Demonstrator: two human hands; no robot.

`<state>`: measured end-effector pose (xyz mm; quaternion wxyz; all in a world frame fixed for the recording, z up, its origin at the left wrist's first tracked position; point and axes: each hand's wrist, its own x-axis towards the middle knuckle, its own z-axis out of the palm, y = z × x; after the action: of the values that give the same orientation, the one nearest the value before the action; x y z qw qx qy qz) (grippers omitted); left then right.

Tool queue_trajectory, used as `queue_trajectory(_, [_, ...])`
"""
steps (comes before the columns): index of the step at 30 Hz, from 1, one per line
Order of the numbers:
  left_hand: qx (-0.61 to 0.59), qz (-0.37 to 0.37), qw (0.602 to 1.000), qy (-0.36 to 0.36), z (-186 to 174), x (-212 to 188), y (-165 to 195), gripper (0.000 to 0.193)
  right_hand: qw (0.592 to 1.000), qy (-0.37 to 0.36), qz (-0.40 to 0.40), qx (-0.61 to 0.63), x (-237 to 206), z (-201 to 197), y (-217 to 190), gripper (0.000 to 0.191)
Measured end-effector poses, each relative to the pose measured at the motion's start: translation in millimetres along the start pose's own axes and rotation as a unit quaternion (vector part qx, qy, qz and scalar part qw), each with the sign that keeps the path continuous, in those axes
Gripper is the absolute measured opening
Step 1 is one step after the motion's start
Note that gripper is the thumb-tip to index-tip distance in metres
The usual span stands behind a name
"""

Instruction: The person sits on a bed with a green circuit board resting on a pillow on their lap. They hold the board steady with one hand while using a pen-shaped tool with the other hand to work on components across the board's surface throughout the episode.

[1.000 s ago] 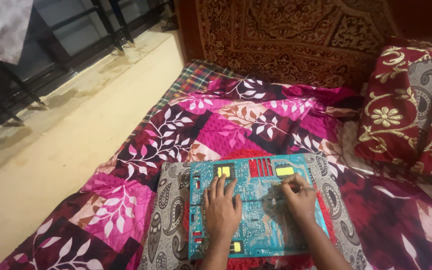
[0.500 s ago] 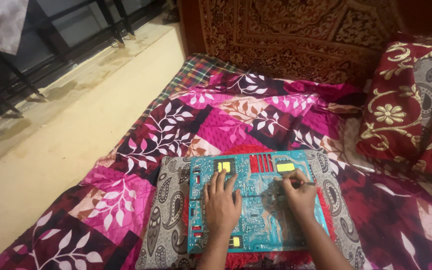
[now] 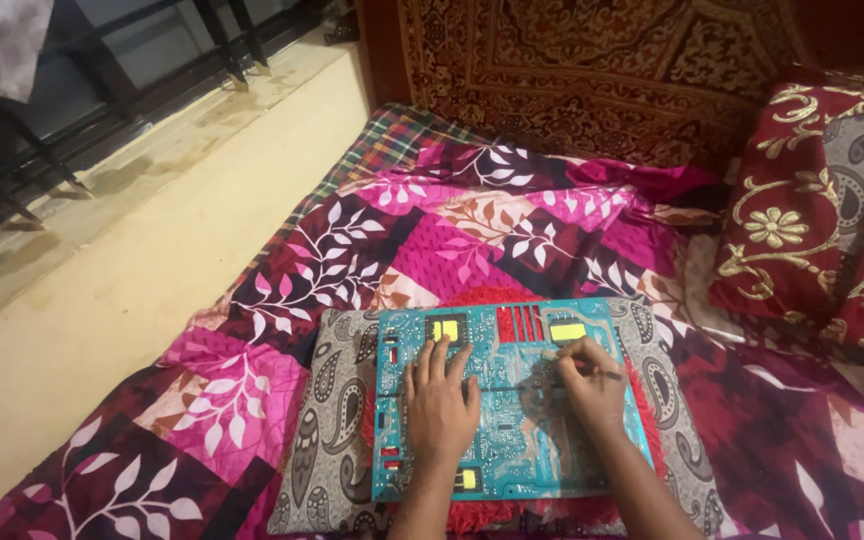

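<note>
My single head view: looks steeply down and forward over left hand [image 3: 440, 402] and right hand [image 3: 592, 385], both low in frame, close; floor beyond left hand.

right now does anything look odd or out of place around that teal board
The bare teal circuit board lies on a grey paisley cushion over a pink leaf-patterned quilt, a soft, uneven base for electronics. The left hand presses it flat; the right hand holds a thin dark tool. Nothing looks spilled or broken.
</note>
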<state>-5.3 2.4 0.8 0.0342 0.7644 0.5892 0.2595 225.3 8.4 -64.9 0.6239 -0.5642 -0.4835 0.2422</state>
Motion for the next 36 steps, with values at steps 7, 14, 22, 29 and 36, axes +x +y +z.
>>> queue_trajectory(7, [0.002,-0.004,1.000,0.001,2,0,-1,0.048,0.997,0.001,-0.051,-0.055,-4,-2,-13,0.006])
queue_trajectory(14, [0.002,-0.010,1.000,-0.009,2,1,1,0.048,0.998,-0.005,-0.035,-0.051,-1,-2,-25,0.008])
queue_trajectory(22, [-0.005,-0.010,1.000,-0.005,3,0,2,0.047,1.000,-0.002,-0.024,-0.016,-1,-5,-13,0.009])
queue_trajectory(29, [-0.001,-0.010,1.000,0.003,1,1,2,0.046,0.997,-0.006,-0.027,-0.067,0,-2,-26,0.009])
queue_trajectory(36, [0.006,-0.003,1.000,0.008,1,1,-1,0.047,0.981,-0.023,-0.134,-0.137,-5,1,-32,0.009])
